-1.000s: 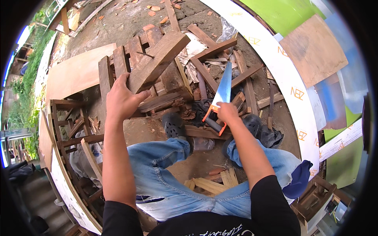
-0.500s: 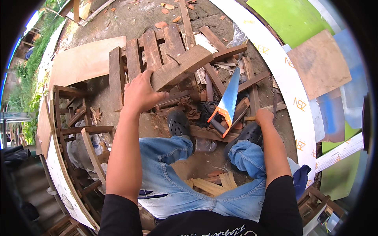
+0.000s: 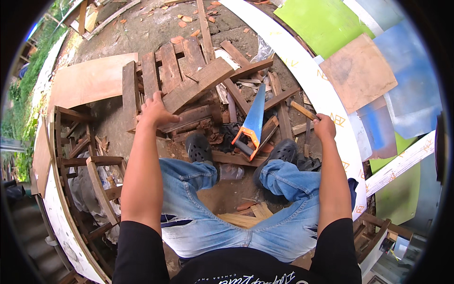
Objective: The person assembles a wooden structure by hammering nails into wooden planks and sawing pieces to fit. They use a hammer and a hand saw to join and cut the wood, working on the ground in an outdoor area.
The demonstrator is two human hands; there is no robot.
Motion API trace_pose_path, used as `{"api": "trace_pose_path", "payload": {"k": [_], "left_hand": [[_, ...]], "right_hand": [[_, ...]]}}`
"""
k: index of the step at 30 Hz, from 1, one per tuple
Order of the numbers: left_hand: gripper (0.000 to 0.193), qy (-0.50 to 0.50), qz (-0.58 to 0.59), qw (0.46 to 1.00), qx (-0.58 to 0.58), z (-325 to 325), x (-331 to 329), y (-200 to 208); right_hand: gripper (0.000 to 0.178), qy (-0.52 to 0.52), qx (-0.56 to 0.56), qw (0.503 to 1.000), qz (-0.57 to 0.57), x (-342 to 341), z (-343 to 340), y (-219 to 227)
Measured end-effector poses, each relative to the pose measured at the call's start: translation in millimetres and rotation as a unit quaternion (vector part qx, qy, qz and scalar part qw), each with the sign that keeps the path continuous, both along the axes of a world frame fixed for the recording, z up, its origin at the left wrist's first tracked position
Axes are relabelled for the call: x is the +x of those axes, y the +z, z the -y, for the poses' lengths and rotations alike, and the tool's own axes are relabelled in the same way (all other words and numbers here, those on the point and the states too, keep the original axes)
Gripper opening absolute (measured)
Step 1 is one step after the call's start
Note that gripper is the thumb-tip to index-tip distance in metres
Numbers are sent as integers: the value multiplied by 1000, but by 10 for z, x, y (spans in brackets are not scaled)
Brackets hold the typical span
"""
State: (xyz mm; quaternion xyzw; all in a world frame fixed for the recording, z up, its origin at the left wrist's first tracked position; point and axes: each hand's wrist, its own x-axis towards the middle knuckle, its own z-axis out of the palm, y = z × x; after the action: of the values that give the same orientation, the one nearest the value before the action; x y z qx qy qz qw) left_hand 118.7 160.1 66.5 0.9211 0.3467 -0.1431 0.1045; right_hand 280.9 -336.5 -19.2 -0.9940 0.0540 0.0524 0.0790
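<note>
My left hand (image 3: 155, 111) grips the near end of a thick brown wooden plank (image 3: 201, 83) that lies tilted over a slatted pallet (image 3: 156, 71). Off to the right, my right hand (image 3: 324, 128) is closed around the wooden handle of a tool (image 3: 302, 110), apparently a hammer. A hand saw (image 3: 254, 116) with a blue blade and an orange handle rests free on the scrap wood between my feet, untouched by either hand. I sit with both knees apart in blue jeans.
Scrap boards are piled in front of my dark shoes (image 3: 198, 149). A plywood sheet (image 3: 87, 80) lies at the left, above a wooden frame (image 3: 87, 163). A long white board (image 3: 326, 102) and coloured panels (image 3: 359, 71) run along the right.
My right hand has let go of the saw, which now lies on the wood pile, and has moved right onto the wooden handle. My left hand stays on the plank.
</note>
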Motion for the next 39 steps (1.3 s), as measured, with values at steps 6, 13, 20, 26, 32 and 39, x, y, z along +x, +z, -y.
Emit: {"api": "trace_pose_path", "payload": {"k": [6, 13, 20, 26, 32, 39], "left_hand": [[93, 30, 74, 993, -81, -297, -178, -30], [95, 6, 460, 870, -176, -256, -296, 212], [82, 45, 686, 611, -392, -141, -160, 462], [84, 67, 759, 508, -401, -39, -90, 594], [88, 21, 749, 473, -463, 78, -42, 710], [79, 120, 781, 457, -409, 163, 70, 693]], "right_hand": [[34, -185, 691, 666, -213, -549, -363, 60], [31, -100, 777, 537, -312, -1066, -885, 213], [35, -16, 830, 481, -283, -1233, -1002, 490], [28, -27, 825, 488, -284, -1293, -1175, 827], [15, -28, 739, 647, -188, -1511, -1421, 1038], [31, 130, 645, 743, -120, -1805, -1789, 1155]]}}
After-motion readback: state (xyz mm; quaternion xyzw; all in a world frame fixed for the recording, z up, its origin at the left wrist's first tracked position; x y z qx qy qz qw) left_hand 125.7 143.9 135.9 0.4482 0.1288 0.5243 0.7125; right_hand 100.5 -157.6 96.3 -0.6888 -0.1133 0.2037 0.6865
